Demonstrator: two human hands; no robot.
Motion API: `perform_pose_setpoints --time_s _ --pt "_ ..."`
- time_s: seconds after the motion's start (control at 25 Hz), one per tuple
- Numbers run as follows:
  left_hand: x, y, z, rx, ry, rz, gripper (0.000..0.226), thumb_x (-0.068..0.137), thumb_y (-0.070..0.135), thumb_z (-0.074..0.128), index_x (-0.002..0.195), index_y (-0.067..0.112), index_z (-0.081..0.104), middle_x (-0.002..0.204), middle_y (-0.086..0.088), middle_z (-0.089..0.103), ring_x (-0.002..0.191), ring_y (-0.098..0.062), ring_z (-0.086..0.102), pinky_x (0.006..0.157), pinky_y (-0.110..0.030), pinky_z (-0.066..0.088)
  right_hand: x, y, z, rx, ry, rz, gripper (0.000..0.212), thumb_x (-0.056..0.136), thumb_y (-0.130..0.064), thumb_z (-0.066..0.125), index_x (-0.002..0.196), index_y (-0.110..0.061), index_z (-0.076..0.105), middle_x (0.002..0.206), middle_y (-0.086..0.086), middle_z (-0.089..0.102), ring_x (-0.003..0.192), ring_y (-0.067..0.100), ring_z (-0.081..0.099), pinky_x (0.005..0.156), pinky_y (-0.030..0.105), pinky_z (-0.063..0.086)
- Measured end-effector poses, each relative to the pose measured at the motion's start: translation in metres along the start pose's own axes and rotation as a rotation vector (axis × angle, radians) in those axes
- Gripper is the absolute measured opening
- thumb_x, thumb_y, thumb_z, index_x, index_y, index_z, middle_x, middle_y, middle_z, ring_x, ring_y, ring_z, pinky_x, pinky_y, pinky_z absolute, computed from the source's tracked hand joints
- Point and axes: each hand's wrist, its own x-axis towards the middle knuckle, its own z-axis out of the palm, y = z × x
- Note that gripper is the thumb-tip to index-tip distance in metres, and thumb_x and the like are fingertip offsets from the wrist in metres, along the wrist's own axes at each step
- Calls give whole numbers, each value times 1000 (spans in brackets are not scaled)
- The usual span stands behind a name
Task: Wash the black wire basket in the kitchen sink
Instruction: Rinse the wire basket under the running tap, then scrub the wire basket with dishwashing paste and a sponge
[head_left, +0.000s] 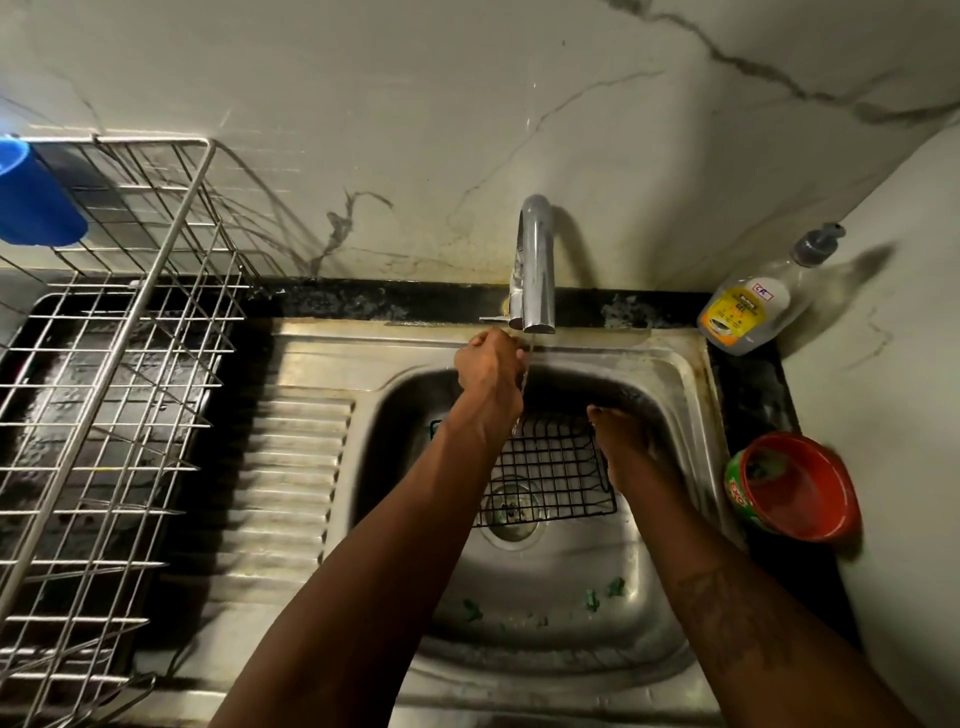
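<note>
The pale marble wall (415, 130) with grey veins fills the back, and a shiny wire dish rack (130, 364) stands at the left over a black tray (52, 426). The stainless steel sink (571, 670) is dull and stained, with a ribbed drainboard. In its bowl lies the black wire basket (550, 467), a shallow rectangular grid of thin coated wire with low sides, resting over the round drain (511, 525). A curved chrome tap (535, 260) lets a thin stream fall onto the basket's far edge. A clear pump bottle (748, 312) with a yellow label and a red plastic tub (800, 488) sit on the dark counter at the right. The left hand (491, 364) is curled just under the tap lever (491, 318); whether it grasps it cannot be told. The right hand (623, 447), blurred, lies with fingers stretched along the basket's right rim, touching it. Small green scraps (602, 595) dot the bowl
</note>
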Motion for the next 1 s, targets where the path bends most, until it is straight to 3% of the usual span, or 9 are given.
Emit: perform_pose_setpoints --time_s 0.12,0.28,0.44,0.52,0.64,0.68,0.8,1.0 --pt "-4 11 4 13 4 36 9 100 8 53 95 7 60 93 -12 67 83 -19 63 75 -27 57 -11 -5 4 -173 80 -35 35 104 -27 51 122 -2 67 127 18 64 119 34 58 95 35 42" --pt "-17 15 5 50 -34 127 14 102 7 52 108 8 65 94 -11 67 75 -16 63 56 -21 54 -20 -8 7 -158 126 -47 33 102 -30 55 122 -7 69 127 14 65 120 31 56 95 32 39" --pt "-27 8 5 362 -90 346 29 101 6 54 122 23 65 107 -4 67 94 -18 66 76 -29 60 -30 -16 6 -126 131 -78 31 101 -27 57 118 -6 71 124 13 68 119 30 58 92 26 36" --pt "-31 1 6 573 -99 410 35 100 5 55 133 16 58 107 -3 62 86 -13 63 65 -22 55 -36 -21 7 -188 98 -108 31 103 -27 54 114 -4 72 122 14 69 119 30 59 91 24 36" --pt "-39 -3 6 747 -78 461 39 99 6 56 138 10 55 110 -8 64 79 -10 62 49 -13 47 -48 -30 5 -142 92 -151 29 101 -25 57 114 -4 73 123 14 70 120 32 61 103 34 42" --pt "-41 -4 4 758 -84 481 40 98 6 57 138 10 55 111 -8 64 79 -11 63 50 -14 49 -51 -32 3 -81 75 -157 26 98 -23 60 114 -7 73 123 13 70 119 31 62 101 35 46" --pt "-48 -16 -2 750 -68 474 34 95 7 60 129 13 61 115 -6 66 87 -15 67 72 -27 61 -68 -37 -8 66 55 -168 21 93 -18 63 110 -13 74 114 8 73 110 27 68 92 35 54" --pt "-67 -61 5 815 -121 386 9 92 19 69 100 16 73 100 -6 72 80 -14 68 76 -29 62 -101 -34 -39 80 186 -268 18 88 -20 67 102 -18 78 101 4 77 93 22 70 89 37 58"
